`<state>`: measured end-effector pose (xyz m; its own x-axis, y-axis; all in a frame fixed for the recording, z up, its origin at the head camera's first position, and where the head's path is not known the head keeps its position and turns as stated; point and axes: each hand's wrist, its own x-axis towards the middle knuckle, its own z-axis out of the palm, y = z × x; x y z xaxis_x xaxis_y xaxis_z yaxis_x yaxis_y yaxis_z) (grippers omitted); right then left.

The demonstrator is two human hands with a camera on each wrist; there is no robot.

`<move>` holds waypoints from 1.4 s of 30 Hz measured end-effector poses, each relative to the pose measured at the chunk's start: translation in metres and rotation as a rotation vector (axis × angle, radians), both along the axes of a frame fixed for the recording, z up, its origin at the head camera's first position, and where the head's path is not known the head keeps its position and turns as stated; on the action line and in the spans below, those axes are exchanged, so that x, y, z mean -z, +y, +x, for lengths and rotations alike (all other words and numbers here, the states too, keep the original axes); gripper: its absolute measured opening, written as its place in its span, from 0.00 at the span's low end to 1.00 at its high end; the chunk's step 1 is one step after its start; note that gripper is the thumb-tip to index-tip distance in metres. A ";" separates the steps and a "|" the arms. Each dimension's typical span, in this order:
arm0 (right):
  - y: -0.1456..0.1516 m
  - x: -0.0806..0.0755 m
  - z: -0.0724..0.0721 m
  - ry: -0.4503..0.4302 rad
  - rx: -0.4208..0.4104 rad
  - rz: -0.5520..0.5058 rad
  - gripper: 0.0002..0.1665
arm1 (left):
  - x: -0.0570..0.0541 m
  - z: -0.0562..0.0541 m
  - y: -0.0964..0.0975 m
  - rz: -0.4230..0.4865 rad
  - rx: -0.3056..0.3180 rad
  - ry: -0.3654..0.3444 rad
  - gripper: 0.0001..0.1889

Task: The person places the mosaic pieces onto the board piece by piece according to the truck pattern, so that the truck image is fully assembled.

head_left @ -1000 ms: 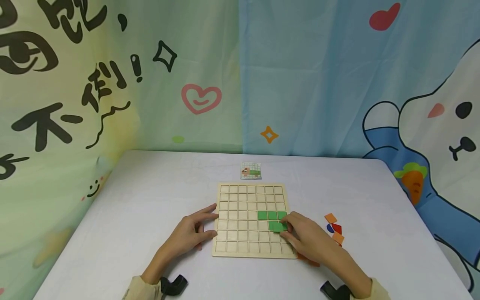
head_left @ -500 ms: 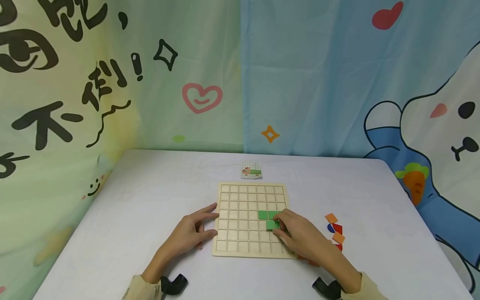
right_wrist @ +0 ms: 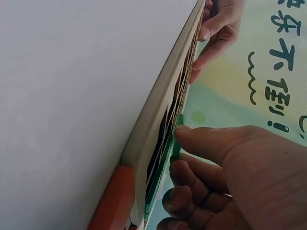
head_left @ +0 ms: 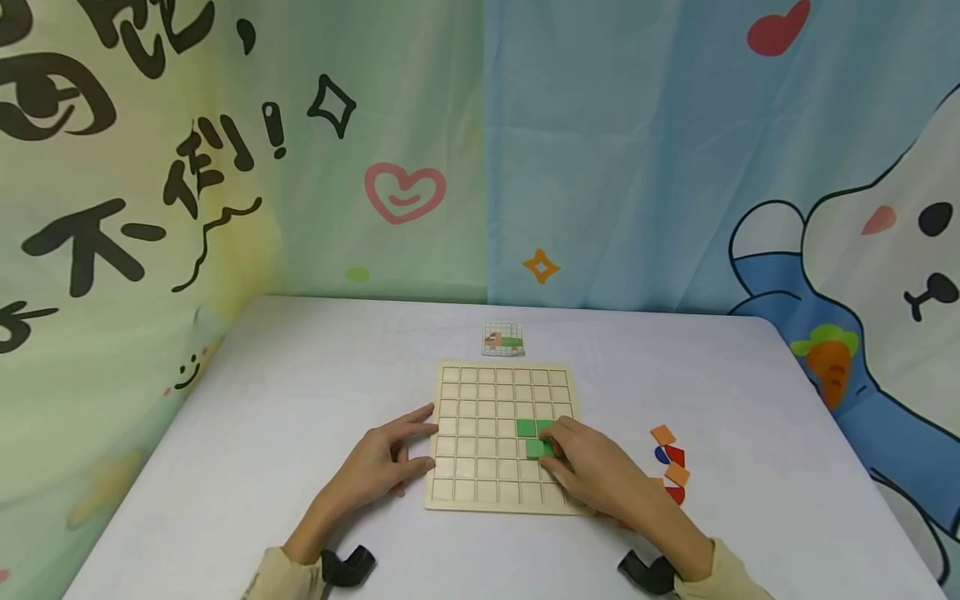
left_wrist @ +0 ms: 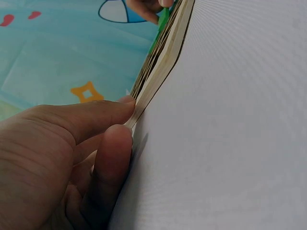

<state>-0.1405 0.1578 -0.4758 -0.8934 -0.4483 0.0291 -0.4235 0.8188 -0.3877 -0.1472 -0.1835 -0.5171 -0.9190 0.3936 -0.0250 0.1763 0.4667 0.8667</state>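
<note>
A pale wooden grid board (head_left: pixel 472 492) lies on the white table. My right hand (head_left: pixel 596 462) pinches a green square tile (head_left: pixel 534 448) between thumb and fingertips, low over the grid. In the right wrist view this held tile (right_wrist: pixel 176 149) stands slightly above other green pieces in the board. A row of green tiles (head_left: pixel 526 427) sits one row farther back, partly covered by the right fingers. My left hand (head_left: pixel 382 458) touches the board's left edge with its thumb and fingertips. The left wrist view shows the thumb and index finger right at that edge.
Beyond the board lies a small picture card (head_left: pixel 502 339) with a gridded coloured design. Loose pieces lie to the right, including an orange square (head_left: pixel 663 435), a red piece (head_left: pixel 675 457) and a blue one (head_left: pixel 662 455). An orange-red piece (right_wrist: pixel 112 201) is against the board's near right corner.
My right hand has slid left across the board with the green tile, by about a column. More of the loose red pieces now shows beside its forearm. The left hand keeps its place.
</note>
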 end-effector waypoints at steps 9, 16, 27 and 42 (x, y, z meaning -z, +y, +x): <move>-0.003 0.002 -0.001 0.034 -0.028 0.010 0.17 | 0.000 0.000 0.000 0.009 -0.001 -0.007 0.28; -0.005 0.002 -0.003 0.048 -0.030 0.015 0.16 | -0.001 0.000 0.000 0.002 0.004 0.003 0.28; -0.004 0.003 -0.004 0.080 -0.053 0.015 0.15 | 0.001 0.000 0.000 -0.005 -0.002 0.006 0.28; -0.005 0.004 -0.005 0.081 -0.049 0.012 0.15 | 0.001 0.000 0.000 0.019 0.003 0.006 0.27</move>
